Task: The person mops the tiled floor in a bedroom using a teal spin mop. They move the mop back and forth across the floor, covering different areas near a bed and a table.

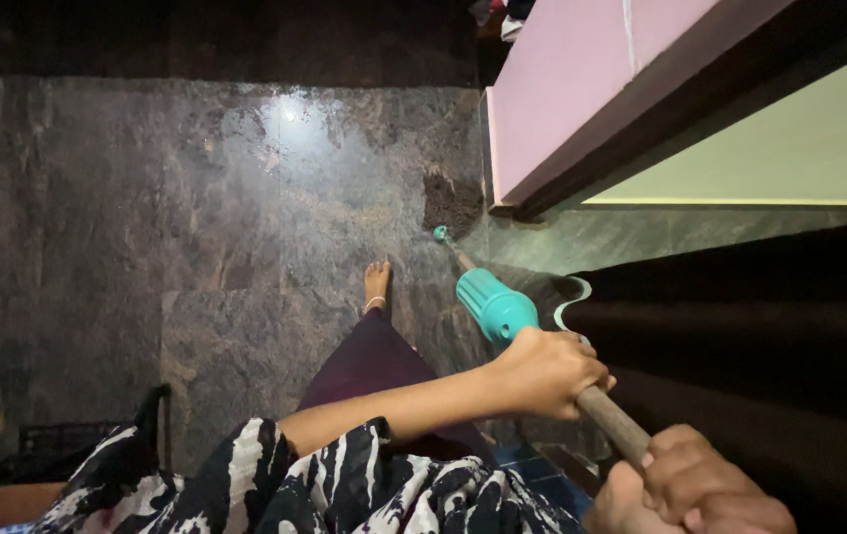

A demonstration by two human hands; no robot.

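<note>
I see a long-handled mop [503,321], its brown wooden shaft running from the near right down to a teal plastic collar and a dark mop head [452,203] pressed on the stone floor [147,247] by the foot of a pink wall [562,89]. My left hand [547,371] is wrapped tight round the shaft just behind the collar, arm stretched across a black-and-white patterned garment [344,485]. My right hand [685,485] clenches the shaft's near end (partly cut off by the frame). A bare foot [376,282] stands left of the mop.
</note>
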